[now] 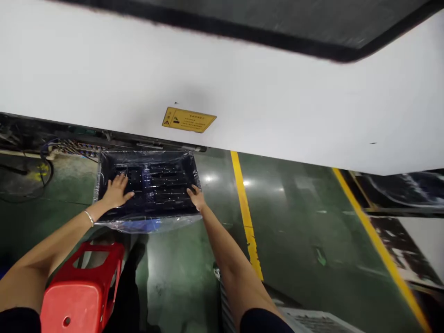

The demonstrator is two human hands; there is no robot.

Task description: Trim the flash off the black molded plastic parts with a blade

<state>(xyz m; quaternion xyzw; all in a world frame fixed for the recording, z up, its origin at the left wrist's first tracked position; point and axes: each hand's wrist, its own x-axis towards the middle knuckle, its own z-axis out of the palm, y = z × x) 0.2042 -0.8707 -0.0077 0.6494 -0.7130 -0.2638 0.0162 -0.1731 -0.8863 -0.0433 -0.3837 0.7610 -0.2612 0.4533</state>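
Observation:
A dark crate [149, 215] lined with clear plastic film [173, 223] stands low in front of me, below a white machine panel. Black parts [166, 180] lie in rows inside it, dotted with small bright spots; what they are I cannot make out. My left hand [117, 192] is over the left part of the crate, fingers spread flat upon or just above the black parts, holding nothing. At the crate's right wall, my right hand [197, 198] grips the rim with its film, fingertips on the inner side.
The white machine panel [260, 101] with a yellow warning label [189, 119] overhangs the crate's far side. A red plastic stool [74, 300] stands near my left leg. Hoses and cables [74, 147] lie at the left. Yellow lines [244, 208] mark the green floor.

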